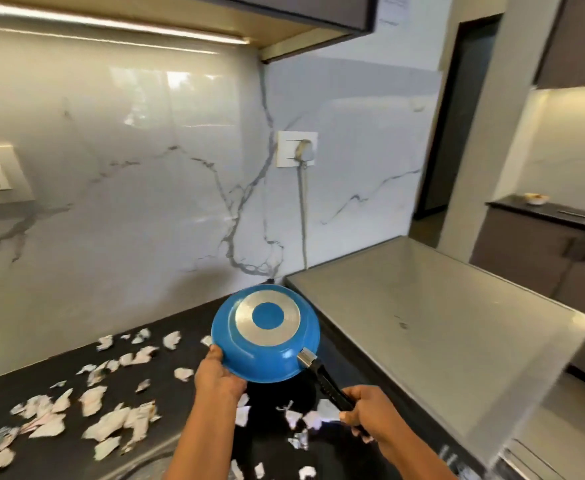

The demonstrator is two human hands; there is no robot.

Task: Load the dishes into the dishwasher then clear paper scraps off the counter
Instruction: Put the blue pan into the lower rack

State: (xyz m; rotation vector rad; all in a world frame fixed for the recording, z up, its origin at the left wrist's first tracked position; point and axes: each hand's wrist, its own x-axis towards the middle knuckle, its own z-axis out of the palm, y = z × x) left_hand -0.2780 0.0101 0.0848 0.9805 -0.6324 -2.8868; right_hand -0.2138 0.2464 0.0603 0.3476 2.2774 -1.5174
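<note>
A blue pan (pixel 267 336) is held upside down over paper scraps (pixel 111 420) on the counter (pixel 170 403). Its rim is gripped by the left hand (pixel 216 374), its handle (pixel 329 386) by the right hand (pixel 365 415).

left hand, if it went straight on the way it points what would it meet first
The left hand already grips the rim of the upturned blue frying pan; beyond that, probably the white veined marble backsplash, though depth is unclear.

Paper scraps (pixel 111 424) are littering the black counter (pixel 176 400) left of and under the raised blue pan (pixel 267 344); steel top (pixel 422 323) at right is offering open room; marble wall (pixel 128 202) is closing off the back.
</note>
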